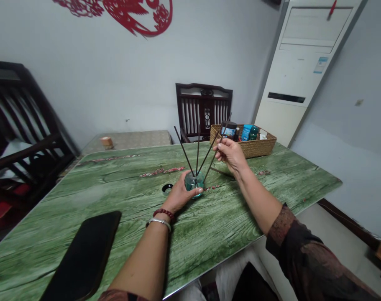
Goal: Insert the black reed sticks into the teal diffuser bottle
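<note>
My left hand (183,194) wraps around a small glass bottle (194,183) of teal liquid standing on the green wood-pattern table (221,213). Several thin dark reed sticks (190,154) fan upward from the bottle's mouth. My right hand (231,156) is raised just to the right of the bottle, with its fingers pinching one dark reed stick (210,169). That stick's lower end reaches the bottle's mouth. A small black cap (167,188) lies on the table to the left of the bottle.
A flat black case (83,255) lies on the near left of the table. A woven basket (243,143) of jars and bottles stands at the far edge. Dark wooden chairs (203,106) stand beyond the table, with a floor-standing air conditioner (290,62) at the right.
</note>
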`<state>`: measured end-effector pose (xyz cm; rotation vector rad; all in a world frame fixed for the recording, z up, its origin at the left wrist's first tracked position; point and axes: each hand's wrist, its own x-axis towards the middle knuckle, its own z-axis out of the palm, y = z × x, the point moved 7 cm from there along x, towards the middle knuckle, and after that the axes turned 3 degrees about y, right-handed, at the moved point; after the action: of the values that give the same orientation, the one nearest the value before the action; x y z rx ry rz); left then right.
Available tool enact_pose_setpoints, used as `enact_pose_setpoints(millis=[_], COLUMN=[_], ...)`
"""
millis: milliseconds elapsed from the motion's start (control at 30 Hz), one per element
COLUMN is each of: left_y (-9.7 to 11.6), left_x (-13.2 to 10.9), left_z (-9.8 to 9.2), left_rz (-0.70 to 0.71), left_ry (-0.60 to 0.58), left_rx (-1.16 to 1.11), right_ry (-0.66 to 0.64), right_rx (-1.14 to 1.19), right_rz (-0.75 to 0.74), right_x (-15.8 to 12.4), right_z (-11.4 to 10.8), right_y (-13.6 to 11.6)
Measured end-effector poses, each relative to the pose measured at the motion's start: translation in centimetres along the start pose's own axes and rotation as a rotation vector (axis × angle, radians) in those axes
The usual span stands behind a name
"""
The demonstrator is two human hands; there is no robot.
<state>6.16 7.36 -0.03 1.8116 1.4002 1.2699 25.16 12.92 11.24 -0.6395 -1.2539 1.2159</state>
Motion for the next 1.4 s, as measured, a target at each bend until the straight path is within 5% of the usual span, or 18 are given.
enact_pose_setpoints(millis=[233, 633, 733, 867, 1067, 1200, 1400], left_y=[-0.2, 0.4, 0.2, -0.1, -0.2, -0.1, 0.0], left_x=[0.1, 0.1, 0.1, 0.0, 0.1, 0.2, 0.1], left_z=[0.1, 0.0, 0.0, 0.0, 0.0, -0.1, -0.1], left_rz=[0.014, 0.049, 0.029, -0.013, -0.025, -0.03, -0.023], left_ry=[-0.008, 0.005, 0.009, 0.003, 0.006, 0.005, -0.004], left_rx=[-0.03, -0.036, -0.04, -0.033, -0.02, 0.007, 0.028], right_ry=[0.027, -0.13, -0.097, 0.066, 0.14, 0.0, -0.115], right_rx=[0.003, -0.36, -0.5, -0.851, -1.441, -1.684, -1.804], right_rz=[-0.065, -0.087, -0.18, -0.249, -0.09, 0.013, 0.039], right_x=[2.0, 0.1, -0.7, -2.1, -4.2, -4.8, -5.1], right_z=[1.7, 4.9, 3.4, -1.3, -8.0, -8.6, -7.7], right_y=[-0.5, 1.6, 0.7, -0.2, 3.9, 6.4, 7.0])
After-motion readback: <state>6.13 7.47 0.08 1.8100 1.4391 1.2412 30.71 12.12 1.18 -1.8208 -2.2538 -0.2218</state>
